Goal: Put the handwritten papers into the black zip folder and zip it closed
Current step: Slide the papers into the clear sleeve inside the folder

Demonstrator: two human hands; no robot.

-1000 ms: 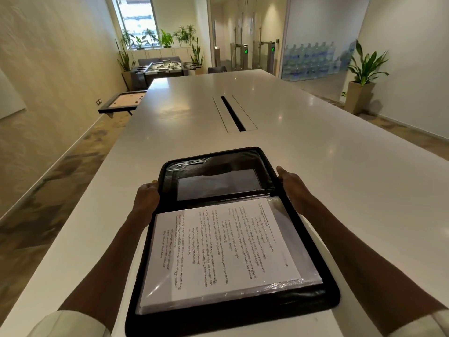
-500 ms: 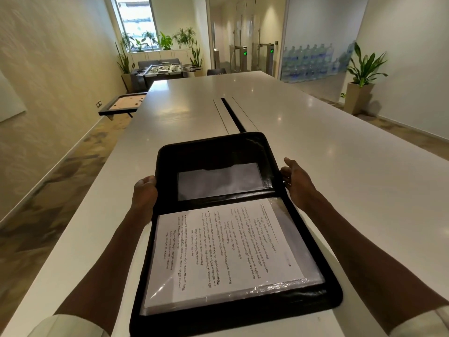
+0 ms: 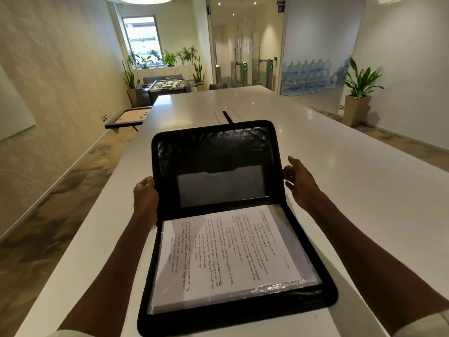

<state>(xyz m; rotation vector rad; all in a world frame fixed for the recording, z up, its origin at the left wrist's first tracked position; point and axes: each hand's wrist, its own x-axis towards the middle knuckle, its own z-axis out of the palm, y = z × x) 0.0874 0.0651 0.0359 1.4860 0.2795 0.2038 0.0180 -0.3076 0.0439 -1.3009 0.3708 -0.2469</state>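
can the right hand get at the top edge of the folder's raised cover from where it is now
Probably yes. The right hand is open at the right edge of the raised cover of the black zip folder, and nothing stands beside that edge up to the top corner, so it could likely slide upward along it.

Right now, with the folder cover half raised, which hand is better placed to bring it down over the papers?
Probably the left hand: it grips the raised cover's left edge, fingers wrapped round it. The right hand only touches the right edge with fingers spread. The papers already lie in the lower half.
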